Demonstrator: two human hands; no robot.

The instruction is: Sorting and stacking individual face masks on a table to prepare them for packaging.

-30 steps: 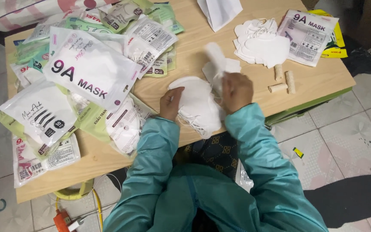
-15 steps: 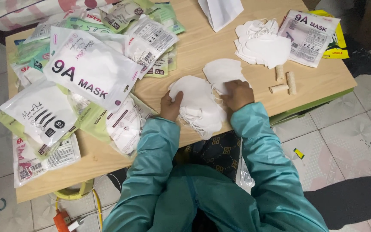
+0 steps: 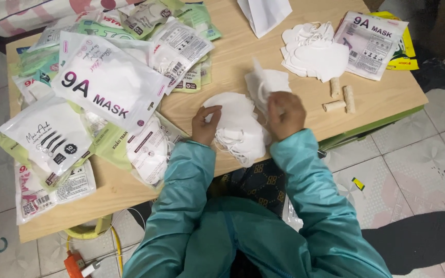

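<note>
A stack of white face masks lies on the wooden table right in front of me. My left hand rests on the stack's left edge, fingers pinching the top mask. My right hand holds a single white mask lifted a little above the stack, its folded body standing up behind my fingers. Both sleeves are teal.
Many sealed mask packets cover the table's left half. A second pile of loose white masks and a printed packet lie at the far right, with three small beige rolls near them. Tiled floor and a yellow cable lie below.
My right hand set its mask down toward the stack half a second ago, and now holds a mask lifted again. My left hand stayed on the stack.
</note>
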